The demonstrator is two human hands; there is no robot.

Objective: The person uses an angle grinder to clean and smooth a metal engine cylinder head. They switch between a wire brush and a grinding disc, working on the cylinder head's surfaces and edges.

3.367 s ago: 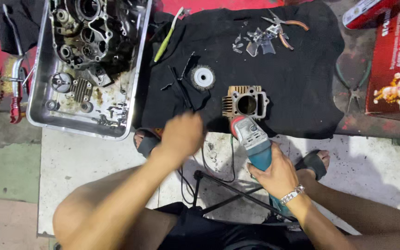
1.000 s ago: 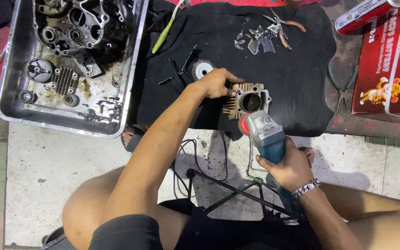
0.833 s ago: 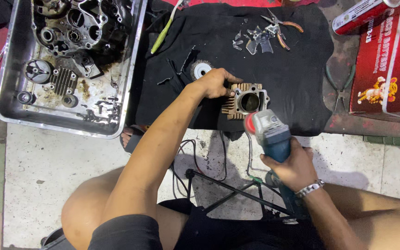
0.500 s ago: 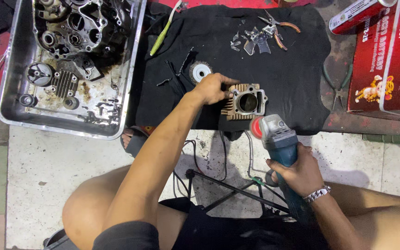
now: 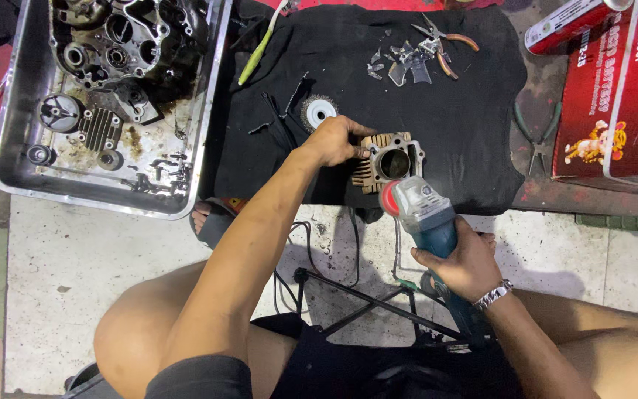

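Note:
My left hand (image 5: 336,140) grips the left side of a finned metal engine cylinder (image 5: 391,161) that lies on a black cloth (image 5: 444,111). My right hand (image 5: 461,260) holds a blue-and-grey angle grinder (image 5: 422,216) by its body. The grinder's red head sits just below the cylinder's lower edge; I cannot tell if it touches it. A round wire brush wheel (image 5: 319,111) lies on the cloth just above my left hand.
A metal tray (image 5: 208,118) with a greasy engine case and small parts stands at the left. Pliers (image 5: 444,44) and metal bits lie at the cloth's top. A red carton (image 5: 614,96) stands at the right. Cables and a black stand (image 5: 363,303) lie between my legs.
My left hand reached from near my knee to the cylinder and took hold of it. The grinder has shifted right and down a little, staying just below the cylinder.

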